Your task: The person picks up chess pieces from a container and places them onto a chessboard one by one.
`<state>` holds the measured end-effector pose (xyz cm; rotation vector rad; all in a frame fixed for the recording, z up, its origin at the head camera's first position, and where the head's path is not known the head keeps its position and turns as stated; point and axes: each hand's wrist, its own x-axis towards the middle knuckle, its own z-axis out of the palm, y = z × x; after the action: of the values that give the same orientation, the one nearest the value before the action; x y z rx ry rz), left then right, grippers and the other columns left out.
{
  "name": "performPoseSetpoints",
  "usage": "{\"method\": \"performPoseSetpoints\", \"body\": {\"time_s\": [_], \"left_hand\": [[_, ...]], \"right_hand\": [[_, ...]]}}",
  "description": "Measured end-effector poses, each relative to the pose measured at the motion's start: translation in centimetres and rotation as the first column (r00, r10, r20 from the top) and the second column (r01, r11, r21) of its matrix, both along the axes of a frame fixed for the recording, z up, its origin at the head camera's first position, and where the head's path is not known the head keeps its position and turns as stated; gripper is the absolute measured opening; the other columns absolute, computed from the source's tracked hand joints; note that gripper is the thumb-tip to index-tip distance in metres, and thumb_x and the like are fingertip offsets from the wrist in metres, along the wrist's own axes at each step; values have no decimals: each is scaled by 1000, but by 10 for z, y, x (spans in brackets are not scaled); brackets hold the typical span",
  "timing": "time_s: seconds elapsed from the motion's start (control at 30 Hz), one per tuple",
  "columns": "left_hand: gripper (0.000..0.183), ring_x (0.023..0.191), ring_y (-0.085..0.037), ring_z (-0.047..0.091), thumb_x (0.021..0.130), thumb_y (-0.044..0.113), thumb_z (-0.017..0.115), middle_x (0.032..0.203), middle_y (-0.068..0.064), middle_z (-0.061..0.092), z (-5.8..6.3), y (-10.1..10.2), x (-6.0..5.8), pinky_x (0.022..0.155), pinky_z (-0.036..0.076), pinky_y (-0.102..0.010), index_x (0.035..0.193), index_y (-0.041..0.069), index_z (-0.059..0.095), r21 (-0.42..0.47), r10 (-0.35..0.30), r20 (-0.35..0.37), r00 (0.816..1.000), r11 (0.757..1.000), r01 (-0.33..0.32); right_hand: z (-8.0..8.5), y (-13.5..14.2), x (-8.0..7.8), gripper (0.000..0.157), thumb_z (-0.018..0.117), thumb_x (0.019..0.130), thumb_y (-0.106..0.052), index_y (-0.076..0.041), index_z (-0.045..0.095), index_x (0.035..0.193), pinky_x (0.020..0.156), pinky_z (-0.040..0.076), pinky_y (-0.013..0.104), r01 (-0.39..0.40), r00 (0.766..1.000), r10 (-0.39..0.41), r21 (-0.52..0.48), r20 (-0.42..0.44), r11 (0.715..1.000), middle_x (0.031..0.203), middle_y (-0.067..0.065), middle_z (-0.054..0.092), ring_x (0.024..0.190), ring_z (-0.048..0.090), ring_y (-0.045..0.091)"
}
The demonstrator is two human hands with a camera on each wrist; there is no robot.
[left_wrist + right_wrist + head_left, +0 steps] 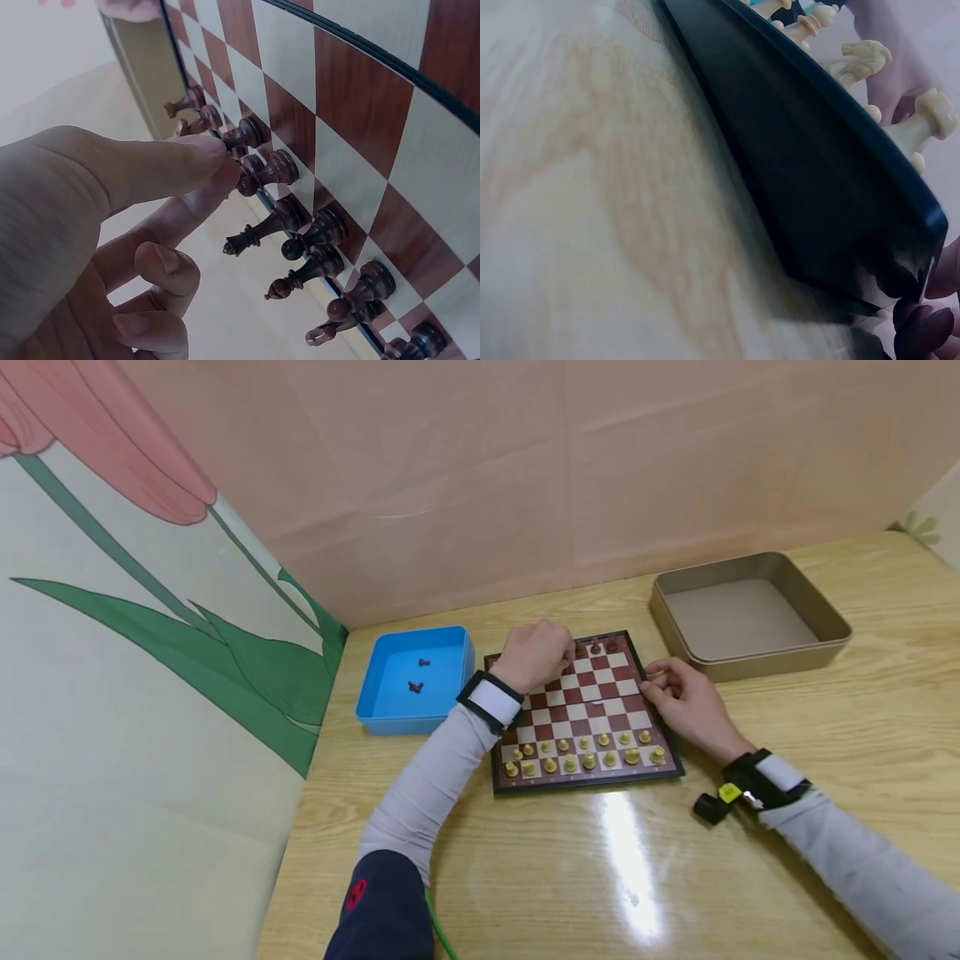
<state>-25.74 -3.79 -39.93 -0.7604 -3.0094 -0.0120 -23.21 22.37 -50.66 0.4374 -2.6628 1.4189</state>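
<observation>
A chessboard (pixel 581 702) with dark red and cream squares lies on the table. Thumb and forefinger of my left hand (pixel 534 653) pinch a dark brown chess pawn (pixel 244 133) at the far side; the fingertips partly hide it. More dark pieces stand alongside, among them a queen (pixel 262 229) and a pawn (pixel 364 289). My right hand (pixel 686 706) grips the board's right edge, its fingertips (pixel 924 327) by the corner in the right wrist view. Cream chess pieces (pixel 588 760) stand in two rows at the near side.
Left of the board, a blue tray (pixel 363 714) contains a few small dark pieces (pixel 416 687). A brown rectangular tray (pixel 765 660) stands at the back right, close to my right hand. Behind the table (pixel 540 877) hangs a pinkish sheet (pixel 480 485).
</observation>
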Motion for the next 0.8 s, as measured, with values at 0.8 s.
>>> {"method": "performPoseSetpoints", "body": {"time_s": [0.8], "left_hand": [[25,83,-11,67,109,30,65,114,1,76,11,-37,14,64,51,-25,128,16,74,157,113,16,993,981,-115]], "right_hand": [[1,1,-1,33,64,108,-21,2,62,131,63,40,22,-7,1000,7,-6,10,1000,99,19,73,72,56,7]]}}
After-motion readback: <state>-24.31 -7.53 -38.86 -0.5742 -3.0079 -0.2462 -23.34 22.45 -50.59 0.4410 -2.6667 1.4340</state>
